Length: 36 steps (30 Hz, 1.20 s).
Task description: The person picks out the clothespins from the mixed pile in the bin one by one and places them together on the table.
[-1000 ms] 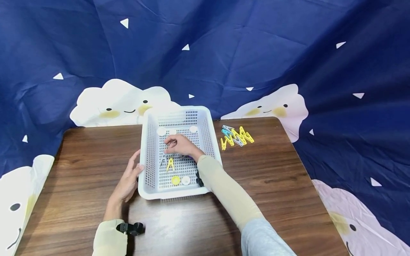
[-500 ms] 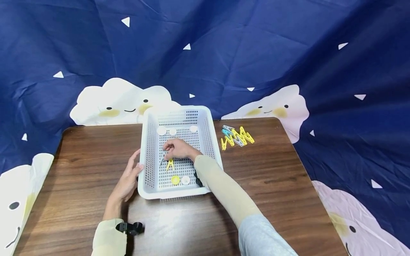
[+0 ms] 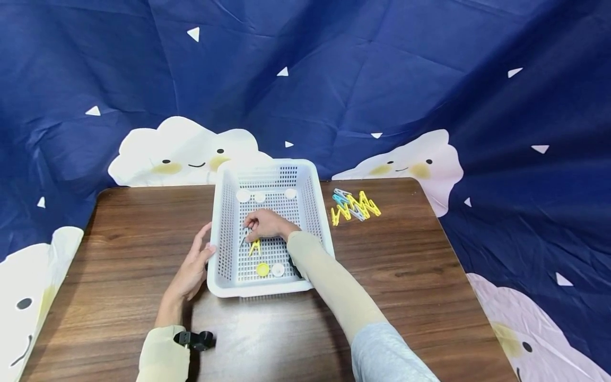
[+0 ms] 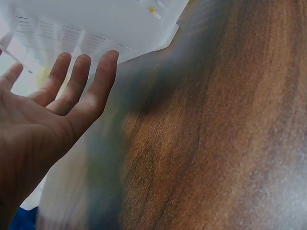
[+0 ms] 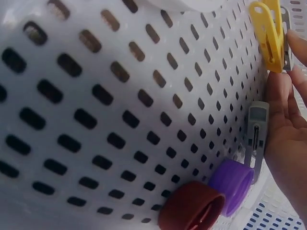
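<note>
Wooden table [image 3: 119, 244] holds a white basket [image 3: 217, 249]. Left hand [image 3: 193, 268] rests flat against its side, fingers straight. Right hand [image 3: 267, 224], lower than a second ago, now pinches a grey peg [image 5: 256, 136] beside the yellow peg [image 3: 254, 246] on the basket floor.

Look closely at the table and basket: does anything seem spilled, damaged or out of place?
Nothing stands out. The basket sits flat on the table, holding caps and a yellow peg by the right hand. More pegs lie in a loose heap beside it.
</note>
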Tool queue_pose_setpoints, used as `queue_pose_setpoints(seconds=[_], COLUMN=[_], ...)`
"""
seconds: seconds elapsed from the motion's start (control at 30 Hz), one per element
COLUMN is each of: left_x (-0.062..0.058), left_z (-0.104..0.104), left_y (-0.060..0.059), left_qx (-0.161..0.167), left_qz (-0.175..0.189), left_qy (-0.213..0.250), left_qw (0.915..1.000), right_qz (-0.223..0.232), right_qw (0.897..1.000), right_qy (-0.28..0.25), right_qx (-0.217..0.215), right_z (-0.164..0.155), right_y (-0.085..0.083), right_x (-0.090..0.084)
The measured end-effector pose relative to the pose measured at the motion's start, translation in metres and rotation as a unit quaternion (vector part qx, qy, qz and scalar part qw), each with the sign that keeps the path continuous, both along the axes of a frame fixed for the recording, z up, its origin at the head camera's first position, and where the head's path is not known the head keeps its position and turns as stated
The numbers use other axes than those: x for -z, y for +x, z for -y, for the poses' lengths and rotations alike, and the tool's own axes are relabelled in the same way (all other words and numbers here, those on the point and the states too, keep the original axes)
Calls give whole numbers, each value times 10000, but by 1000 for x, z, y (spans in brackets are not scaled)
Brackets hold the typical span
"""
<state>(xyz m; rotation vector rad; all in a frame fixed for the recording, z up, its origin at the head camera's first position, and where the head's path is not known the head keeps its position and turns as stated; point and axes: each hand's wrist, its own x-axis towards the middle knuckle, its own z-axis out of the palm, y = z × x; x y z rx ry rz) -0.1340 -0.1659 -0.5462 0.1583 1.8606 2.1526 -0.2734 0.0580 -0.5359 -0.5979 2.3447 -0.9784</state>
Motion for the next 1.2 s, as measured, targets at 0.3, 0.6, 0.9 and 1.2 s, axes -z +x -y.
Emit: queue_pose_setpoints(seconds=[0.3,0.6,0.9,1.2], left_x=[1,1,1,0], left_z=[-1,0,0,-4], left_y=[0,0,0,-1], left_qx=[-3,8,-26,-183], left_qz=[-8,-19,-17,-81], left_qy=[-37,-66,-71,-188], left_qw=[10000,10000,10000,9996], right_qz=[-57,-359,225,58], right_qw=[9996,9967,9979,9938], right_qy=[280,677,-281,-589], right_qx=[-45,-277,545,939], right_z=[3,7,1,-1], right_y=[1,2,4,-2], right_x=[-2,-8,-11,-14])
